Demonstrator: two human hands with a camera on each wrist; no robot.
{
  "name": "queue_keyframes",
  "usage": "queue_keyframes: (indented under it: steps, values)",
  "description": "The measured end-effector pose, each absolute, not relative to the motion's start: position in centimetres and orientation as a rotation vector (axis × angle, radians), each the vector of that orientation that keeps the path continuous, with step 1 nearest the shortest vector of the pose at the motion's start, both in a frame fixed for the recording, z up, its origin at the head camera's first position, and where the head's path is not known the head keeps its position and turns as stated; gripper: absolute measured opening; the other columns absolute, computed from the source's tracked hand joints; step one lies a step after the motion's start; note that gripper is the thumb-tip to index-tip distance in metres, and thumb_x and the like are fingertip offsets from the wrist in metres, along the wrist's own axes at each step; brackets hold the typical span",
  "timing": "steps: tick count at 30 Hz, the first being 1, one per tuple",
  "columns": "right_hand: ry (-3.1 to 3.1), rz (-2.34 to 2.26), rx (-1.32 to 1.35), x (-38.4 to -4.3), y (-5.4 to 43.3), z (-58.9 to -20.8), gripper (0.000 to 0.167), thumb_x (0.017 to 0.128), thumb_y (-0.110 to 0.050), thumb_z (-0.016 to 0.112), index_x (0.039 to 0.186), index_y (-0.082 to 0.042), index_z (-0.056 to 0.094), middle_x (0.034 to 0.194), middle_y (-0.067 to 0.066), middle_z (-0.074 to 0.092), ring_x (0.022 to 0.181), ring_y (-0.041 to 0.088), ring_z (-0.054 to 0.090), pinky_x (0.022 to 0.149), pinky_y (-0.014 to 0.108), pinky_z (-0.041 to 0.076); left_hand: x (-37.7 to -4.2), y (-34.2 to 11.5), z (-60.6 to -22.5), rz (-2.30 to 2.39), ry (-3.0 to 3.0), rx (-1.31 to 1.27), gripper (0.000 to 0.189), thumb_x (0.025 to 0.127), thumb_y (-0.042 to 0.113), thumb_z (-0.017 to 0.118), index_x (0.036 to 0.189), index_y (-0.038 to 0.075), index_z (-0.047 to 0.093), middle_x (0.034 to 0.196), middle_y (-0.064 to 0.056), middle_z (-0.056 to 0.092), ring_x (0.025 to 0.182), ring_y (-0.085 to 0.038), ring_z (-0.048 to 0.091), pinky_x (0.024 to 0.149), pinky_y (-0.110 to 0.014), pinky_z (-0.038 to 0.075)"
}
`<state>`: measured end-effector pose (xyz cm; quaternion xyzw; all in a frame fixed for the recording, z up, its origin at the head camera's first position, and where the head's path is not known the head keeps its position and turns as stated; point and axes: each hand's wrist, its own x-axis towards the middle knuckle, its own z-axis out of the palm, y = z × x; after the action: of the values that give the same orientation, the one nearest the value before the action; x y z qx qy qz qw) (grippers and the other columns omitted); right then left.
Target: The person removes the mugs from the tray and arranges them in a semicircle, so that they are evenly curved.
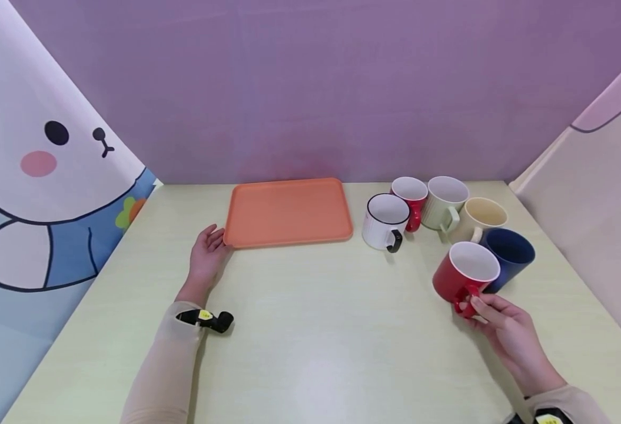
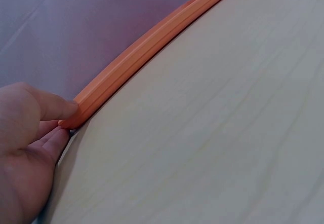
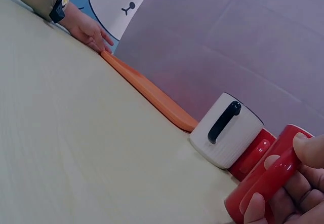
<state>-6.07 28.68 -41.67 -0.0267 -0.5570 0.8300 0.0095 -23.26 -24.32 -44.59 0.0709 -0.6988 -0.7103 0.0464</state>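
At the right, my right hand (image 1: 514, 335) grips a red mug (image 1: 458, 277) by its handle, thumb on top and fingers curled round. This mug is white inside and stands upright, overlapping a dark blue mug (image 1: 508, 253) behind it in the head view. My left hand (image 1: 209, 259) is at the near left corner of an orange rectangular tray (image 1: 289, 213). In the left wrist view its thumb (image 2: 58, 107) presses the tray's rim (image 2: 131, 62), with the other fingers on the corner's other side. The tray lies flat with nothing on it.
Beyond the held mug stand a white mug with black handle (image 1: 386, 221), another red mug (image 1: 409, 189), a pale green mug (image 1: 445, 203) and a cream mug (image 1: 480, 215), close together. A purple backdrop (image 1: 299, 88) rises behind the table (image 1: 310, 330).
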Motion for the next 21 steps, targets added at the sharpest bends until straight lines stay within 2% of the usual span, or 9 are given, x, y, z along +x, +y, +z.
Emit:
queue_keyframes:
  steps: [8,15,21]
  values:
    - [-1.788,2.586,-0.080,-6.1,29.8,-41.4,0.033,0.103,0.004,0.045,0.096,-0.004,0.075,0.088,0.006,0.073,0.082,0.016,0.069,0.073,0.026,0.059,-23.4,-24.4,-44.7,-2.176,-2.103,0.204,0.071,0.092,-0.018,0.053,0.153,-0.006,0.019,0.151,-0.028,0.035,0.140,-0.035,0.037,0.116,-0.035,0.036]
    - [-1.871,2.593,0.050,-6.3,31.1,-41.5,0.039,0.103,0.007,0.037,0.097,-0.002,0.075,0.092,0.008,0.074,0.085,0.017,0.069,0.073,0.025,0.059,-23.4,-24.6,-44.6,-2.157,-2.129,0.210,0.072,0.092,-0.017,0.054,0.153,-0.006,0.019,0.152,-0.028,0.034,0.141,-0.036,0.036,0.115,-0.035,0.037]
    - [-2.069,2.507,0.164,-6.8,32.2,-41.0,0.039,0.103,0.009,0.039,0.103,-0.005,0.075,0.098,0.004,0.075,0.088,0.015,0.070,0.075,0.027,0.061,-23.4,-24.7,-44.5,-2.160,-2.124,0.226,0.071,0.092,-0.017,0.054,0.153,-0.006,0.019,0.152,-0.028,0.034,0.141,-0.035,0.036,0.115,-0.035,0.036]
